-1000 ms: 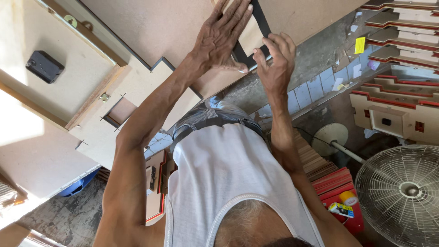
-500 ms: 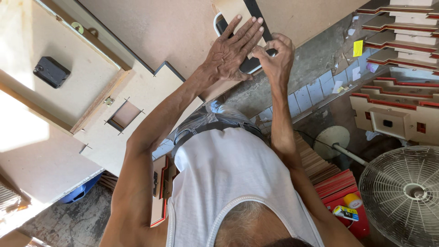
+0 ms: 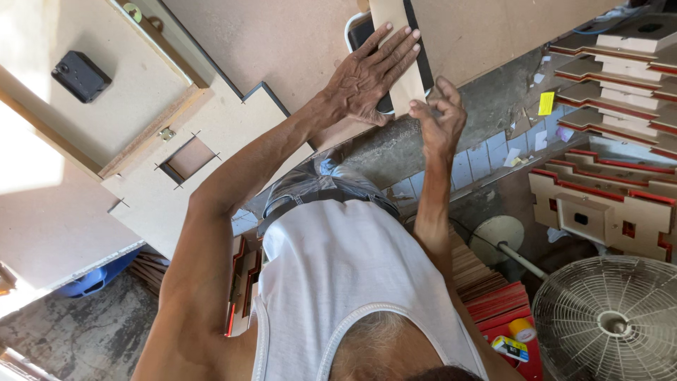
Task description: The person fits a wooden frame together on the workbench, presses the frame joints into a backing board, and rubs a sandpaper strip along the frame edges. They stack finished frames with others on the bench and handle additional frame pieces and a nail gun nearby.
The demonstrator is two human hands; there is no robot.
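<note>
Two hands on one board strip (image 3: 395, 77), left hand (image 3: 370, 81) flat, right hand (image 3: 441, 120) fingers pinching its edge

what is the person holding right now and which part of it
A narrow tan strip of board on the workbench: the left hand presses flat on its face, while the right hand pinches its near end with the fingertips.
</note>
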